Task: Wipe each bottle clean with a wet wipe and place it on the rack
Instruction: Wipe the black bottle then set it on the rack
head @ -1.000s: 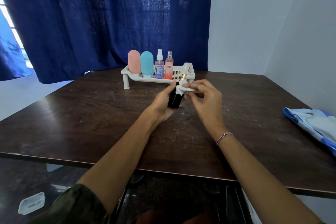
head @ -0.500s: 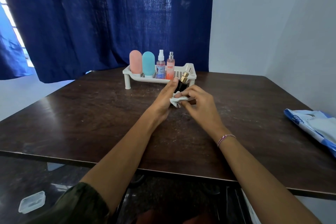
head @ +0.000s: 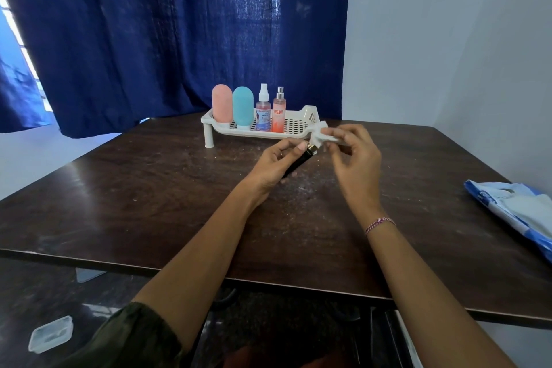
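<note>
The left hand [head: 276, 162] holds a black bottle [head: 298, 163] with a gold cap, its fingers curled round the body. The bottle is tilted, cap pointing up and to the right, above the dark wooden table [head: 143, 188] and just in front of the rack. The right hand [head: 355, 158] pinches a crumpled white wet wipe [head: 321, 136] between thumb and fingertips, and the wipe sits right at the gold cap. From this view the wipe and the right fingers cover the near right corner of the white rack [head: 309, 113].

Four bottles stand upright in a row on the left part of the rack: a pink bottle [head: 222, 103], a teal bottle [head: 243, 106], a clear spray bottle [head: 263, 112] with a white nozzle, and an orange spray bottle [head: 279, 112] marked ENGAGE. The perforated right part of the rack carries nothing.

A blue and white wipe pack [head: 522, 212] lies at the right edge of the table, well apart from the hands. A navy curtain [head: 149, 39] hangs behind the rack. A thread bracelet [head: 380, 222] circles the right wrist. On the floor at lower left lies a clear plastic container [head: 50, 333].
</note>
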Demonstrator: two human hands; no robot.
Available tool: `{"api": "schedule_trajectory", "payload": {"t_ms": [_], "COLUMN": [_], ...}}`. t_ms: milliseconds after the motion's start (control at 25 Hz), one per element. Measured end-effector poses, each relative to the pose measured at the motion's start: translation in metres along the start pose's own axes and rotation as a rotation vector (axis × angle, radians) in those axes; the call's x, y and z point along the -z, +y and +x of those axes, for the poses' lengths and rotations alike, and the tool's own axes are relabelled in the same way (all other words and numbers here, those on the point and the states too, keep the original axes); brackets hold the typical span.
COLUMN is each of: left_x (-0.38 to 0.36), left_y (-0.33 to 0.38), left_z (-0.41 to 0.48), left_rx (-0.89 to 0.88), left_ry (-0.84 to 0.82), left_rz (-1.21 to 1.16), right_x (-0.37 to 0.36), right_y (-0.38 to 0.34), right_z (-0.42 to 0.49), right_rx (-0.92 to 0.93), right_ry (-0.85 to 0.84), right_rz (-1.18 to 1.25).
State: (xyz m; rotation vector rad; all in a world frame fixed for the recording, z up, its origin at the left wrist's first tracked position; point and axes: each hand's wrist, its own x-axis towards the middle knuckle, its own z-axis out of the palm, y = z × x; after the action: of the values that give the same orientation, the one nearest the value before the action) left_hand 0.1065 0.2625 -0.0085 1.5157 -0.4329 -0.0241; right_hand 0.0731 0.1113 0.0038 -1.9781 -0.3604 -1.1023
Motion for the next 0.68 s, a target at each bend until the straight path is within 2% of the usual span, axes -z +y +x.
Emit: {"api": "schedule_trajectory", "payload": {"t_ms": [160,320,480,680], "left_x": [0.0024,0.0040,0.0052,0.0033], "left_y": [0.0028,-0.0020,-0.0012,0.0014], "left_z": [0.0008,0.0043,0.0036,0.0018], "left_rx": [-0.035,-0.074,-0.096,-0.107], "left_ry": [0.105,0.137,0.138,0.113], "left_rz": [0.009,0.070,0.153,0.213], "right_x": [-0.0016,-0.0026,-0.0009,-0.0015], "right_y": [0.0036,0.0042,0.0025,0.0015], "right_z": [-0.0033,-0.0049,-0.0054,-0.0042], "right_rx": [0.122,0.208,0.180,-0.030], "right_ry": [-0.146,-0.252,-0.296,-0.265], "right_rz": [-0.183,-0.210,-0.145,-0.030]}}
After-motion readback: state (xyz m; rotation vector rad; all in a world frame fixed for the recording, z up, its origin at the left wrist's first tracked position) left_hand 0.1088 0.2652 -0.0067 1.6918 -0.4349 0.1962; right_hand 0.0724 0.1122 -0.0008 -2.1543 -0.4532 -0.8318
